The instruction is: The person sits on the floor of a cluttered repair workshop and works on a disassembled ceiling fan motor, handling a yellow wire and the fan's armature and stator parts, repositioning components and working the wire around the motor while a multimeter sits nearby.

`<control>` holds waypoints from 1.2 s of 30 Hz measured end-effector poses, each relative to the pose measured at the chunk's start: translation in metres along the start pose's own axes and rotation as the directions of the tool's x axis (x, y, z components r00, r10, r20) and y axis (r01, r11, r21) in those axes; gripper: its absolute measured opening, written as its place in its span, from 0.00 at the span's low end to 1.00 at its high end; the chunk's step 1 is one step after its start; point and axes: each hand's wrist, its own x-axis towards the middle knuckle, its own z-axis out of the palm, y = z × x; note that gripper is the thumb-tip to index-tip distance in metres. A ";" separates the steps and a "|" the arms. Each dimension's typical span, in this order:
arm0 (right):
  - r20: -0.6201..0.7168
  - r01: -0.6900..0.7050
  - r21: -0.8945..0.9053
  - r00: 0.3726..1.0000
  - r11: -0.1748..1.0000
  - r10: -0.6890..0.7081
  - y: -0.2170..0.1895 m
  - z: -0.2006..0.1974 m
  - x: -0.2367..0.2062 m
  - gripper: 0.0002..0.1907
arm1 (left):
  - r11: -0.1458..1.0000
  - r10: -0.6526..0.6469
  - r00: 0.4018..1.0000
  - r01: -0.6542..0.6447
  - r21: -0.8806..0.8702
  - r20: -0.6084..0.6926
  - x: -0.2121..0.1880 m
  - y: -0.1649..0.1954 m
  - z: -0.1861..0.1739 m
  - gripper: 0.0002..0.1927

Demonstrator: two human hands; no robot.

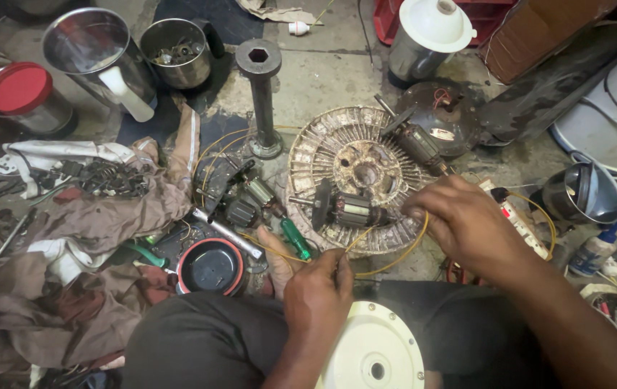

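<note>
Yellow wire (395,253) is running in a loop between the two hands, low in the middle of the scene. The left hand (318,288) is pinching one end of it between thumb and fingertips, just near of a green-handled screwdriver (295,238). The right hand (460,223) is curling over the other end, fingertips pressed together at the shaft end of a motor armature (348,210); whether they are gripping wire or shaft cannot be told from here.

The armature is lying on its side on a round, rusted winding disc (337,162) on the floor, middle of the view. A second armature (415,142) is resting on the disc's far right edge.

Judging progress: the armature is sitting bare, out of any housing, and the wire is hanging slack rather than seated, so the work is looking mid-way (stripping done, joining and reassembly left). A cream plastic base (373,353) is waiting on the person's lap, unfitted.

Around them: a black bowl with a red rim (211,266) to the near left, steel jars (99,54) far left, a steel post with a hexagonal socket (262,94) standing upright far centre, and brown rags (99,216) bunching at left.
</note>
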 end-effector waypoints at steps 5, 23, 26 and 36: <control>-0.039 0.060 -0.018 0.997 0.998 -0.060 -0.002 -0.004 -0.006 0.15 | 0.999 0.043 0.999 -0.043 -0.002 -0.013 0.000 -0.001 0.000 0.05; -0.098 0.024 -0.052 0.995 0.998 -0.029 -0.030 -0.008 -0.023 0.17 | 0.999 0.028 0.999 -0.029 -0.018 -0.029 0.001 0.001 -0.001 0.06; -0.096 0.013 -0.057 0.995 0.998 -0.019 -0.032 -0.006 -0.027 0.19 | 1.000 0.001 1.000 -0.001 -0.008 -0.005 0.001 0.002 -0.001 0.06; -0.128 -0.003 -0.064 0.992 0.998 -0.005 -0.035 0.001 -0.035 0.17 | 0.999 -0.031 0.999 0.031 0.012 0.032 0.001 0.000 0.001 0.06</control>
